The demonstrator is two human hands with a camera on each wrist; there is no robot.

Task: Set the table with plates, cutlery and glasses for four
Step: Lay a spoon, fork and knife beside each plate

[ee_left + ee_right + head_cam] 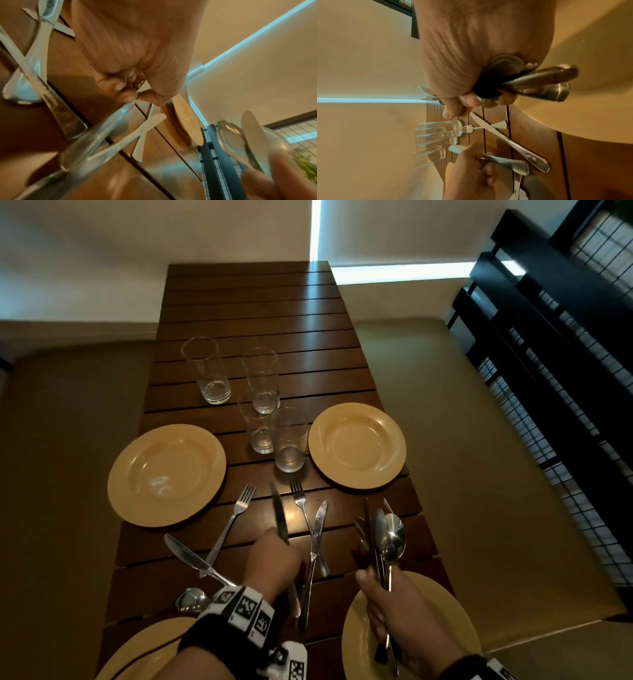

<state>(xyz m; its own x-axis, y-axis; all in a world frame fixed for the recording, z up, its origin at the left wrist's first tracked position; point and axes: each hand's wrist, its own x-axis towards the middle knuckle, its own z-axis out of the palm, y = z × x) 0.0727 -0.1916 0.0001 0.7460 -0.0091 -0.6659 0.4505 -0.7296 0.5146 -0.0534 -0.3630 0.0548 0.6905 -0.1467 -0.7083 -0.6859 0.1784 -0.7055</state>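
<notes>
Right now your right hand (pixel 394 607) grips a bundle of cutlery (pixel 385 539) upright over the near right plate (pixel 459 635), fist curled round the handles. Your left hand (pixel 274 563) pinches a knife (pixel 279 513) by its handle, blade pointing away over the slatted table (pixel 260 313). Beside it lie loose forks and knives, some crossed. Farther out, two plates (pixel 166 475) flank four clustered glasses (pixel 262 405).

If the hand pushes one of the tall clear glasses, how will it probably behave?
The tall clear glass is narrow and high, so it probably tips easily. It stands close beside another glass, so they may knock together. Smooth glass on the brown slatted wooden table likely slides.
</notes>
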